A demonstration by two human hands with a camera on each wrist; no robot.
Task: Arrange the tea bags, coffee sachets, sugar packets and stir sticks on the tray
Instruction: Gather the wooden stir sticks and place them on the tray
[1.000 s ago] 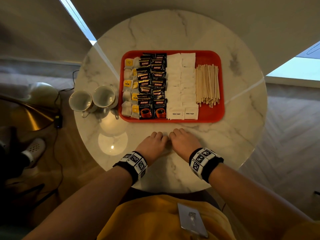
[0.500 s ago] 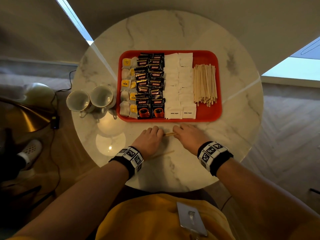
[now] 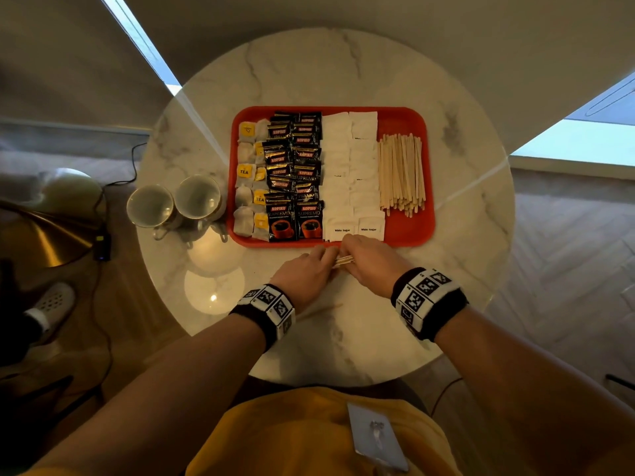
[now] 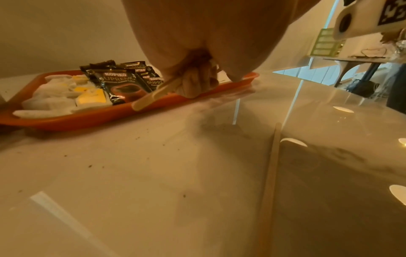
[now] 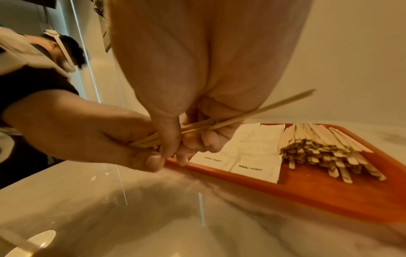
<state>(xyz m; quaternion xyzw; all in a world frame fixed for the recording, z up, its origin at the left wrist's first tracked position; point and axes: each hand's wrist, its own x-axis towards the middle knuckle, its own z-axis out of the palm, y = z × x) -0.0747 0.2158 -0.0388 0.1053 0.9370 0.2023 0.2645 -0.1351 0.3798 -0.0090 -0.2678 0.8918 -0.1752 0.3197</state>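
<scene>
The red tray (image 3: 409,231) holds tea bags (image 3: 245,194) at its left, black coffee sachets (image 3: 295,180), white sugar packets (image 3: 350,173) and a pile of wooden stir sticks (image 3: 400,173) at its right. Just in front of the tray's near edge, my left hand (image 3: 309,269) and right hand (image 3: 369,261) meet and grip a small bundle of stir sticks (image 3: 343,260) between them. In the right wrist view the bundle (image 5: 219,124) passes through my right fingers into my left hand (image 5: 98,135). One loose stir stick (image 3: 328,308) lies on the table beside my left wrist.
Two empty cups (image 3: 175,204) stand on the round marble table (image 3: 464,255) left of the tray. A lamp shade (image 3: 41,235) and cables lie on the floor at the left. Another person's shoe (image 3: 51,304) shows low at the left.
My hands lay side by side on the table, drew apart along some sticks, and now have closed together again nearer the tray, gripping the bundle.
</scene>
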